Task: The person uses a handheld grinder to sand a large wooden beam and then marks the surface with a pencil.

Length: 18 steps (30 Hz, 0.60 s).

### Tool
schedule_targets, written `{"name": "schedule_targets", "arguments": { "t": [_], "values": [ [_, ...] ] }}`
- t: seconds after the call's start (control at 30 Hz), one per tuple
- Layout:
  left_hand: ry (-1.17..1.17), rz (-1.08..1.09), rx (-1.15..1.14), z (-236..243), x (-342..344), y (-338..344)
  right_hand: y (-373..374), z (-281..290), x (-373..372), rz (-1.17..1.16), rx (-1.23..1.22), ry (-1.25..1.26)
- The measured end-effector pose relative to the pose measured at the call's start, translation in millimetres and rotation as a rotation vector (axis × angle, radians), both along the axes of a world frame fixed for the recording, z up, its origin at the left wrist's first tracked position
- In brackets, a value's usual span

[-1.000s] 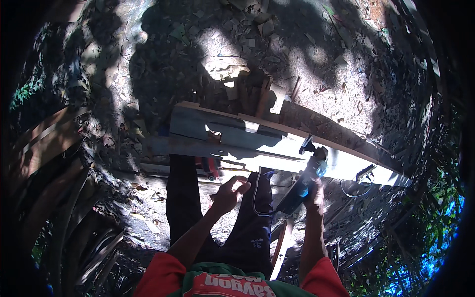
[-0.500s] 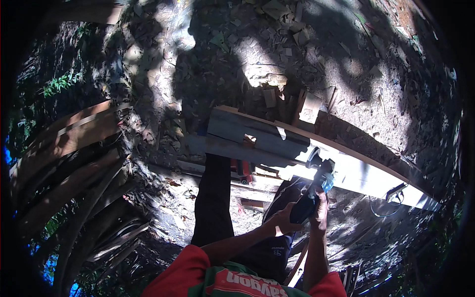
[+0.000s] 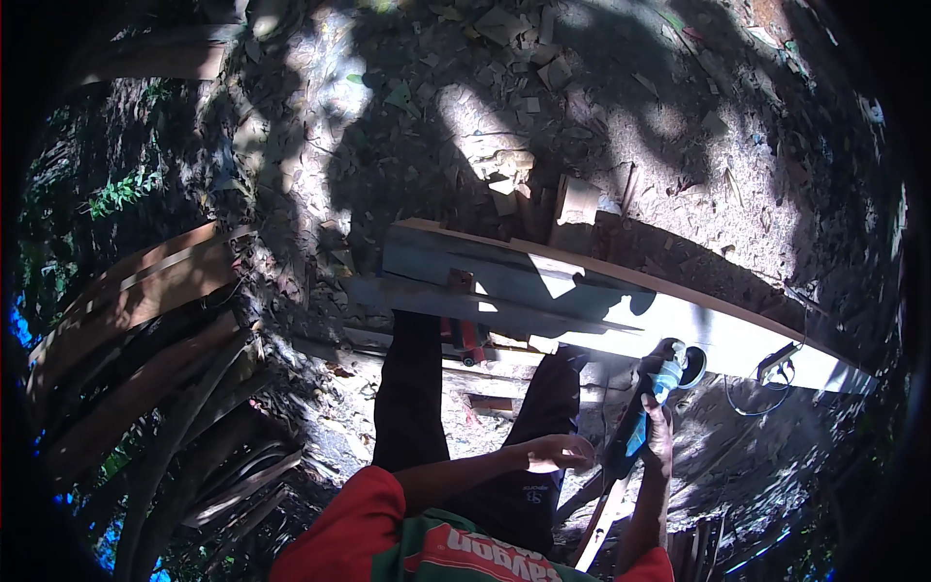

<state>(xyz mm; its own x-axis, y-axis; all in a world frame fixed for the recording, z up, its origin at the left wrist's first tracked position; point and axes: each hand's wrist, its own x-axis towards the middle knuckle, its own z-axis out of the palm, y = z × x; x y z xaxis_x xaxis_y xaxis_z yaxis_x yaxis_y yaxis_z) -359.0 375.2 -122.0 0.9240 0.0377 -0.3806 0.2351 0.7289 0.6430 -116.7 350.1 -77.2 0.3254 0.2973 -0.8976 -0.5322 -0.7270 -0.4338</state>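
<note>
In my right hand (image 3: pixel 659 432) is an angle grinder (image 3: pixel 640 417), dark-bodied with blue parts, its round disc tilted up at the right end of the head. The tool is just off the near edge of a long wooden board (image 3: pixel 722 341), which lies crosswise in front of me and is brightly sunlit on its right part. My left hand (image 3: pixel 558 452) is apart from the grinder, left of its body, with fingers loosely stretched and holding nothing. Both of my legs reach toward the board's near side.
A red and black tool (image 3: pixel 470 341) lies by the board's near edge, between my legs. A dark plug with a looped cable (image 3: pixel 776 369) rests on the board's right end. Curved planks (image 3: pixel 155 276) are piled at the left. Wood offcuts (image 3: pixel 577 209) lie beyond the board.
My left hand has let go of the grinder and moved slightly left. My right hand has drawn the grinder right and toward me, turning its head so the disc faces right.
</note>
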Motion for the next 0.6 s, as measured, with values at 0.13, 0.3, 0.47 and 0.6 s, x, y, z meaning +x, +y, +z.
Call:
{"name": "schedule_targets", "arguments": {
  "t": [0.13, 0.3, 0.47, 0.6],
  "values": [
    [0.544, -0.008, -0.054, -46, -66, 21, -57, -75, 63, 0.346, 0.040, -0.492],
    [0.928, 0.125, 0.071, -92, -150, 31, -50, -137, 128, 0.324, -0.447, -0.854],
    [1.027, 0.035, 0.245, -110, -167, 33, -39, -182, 158, 0.075, -0.332, -1.114],
    [1.038, 0.036, 0.310, -99, -138, 49, -32, -203, 148, -0.011, -0.375, -1.260]
  ]
}}
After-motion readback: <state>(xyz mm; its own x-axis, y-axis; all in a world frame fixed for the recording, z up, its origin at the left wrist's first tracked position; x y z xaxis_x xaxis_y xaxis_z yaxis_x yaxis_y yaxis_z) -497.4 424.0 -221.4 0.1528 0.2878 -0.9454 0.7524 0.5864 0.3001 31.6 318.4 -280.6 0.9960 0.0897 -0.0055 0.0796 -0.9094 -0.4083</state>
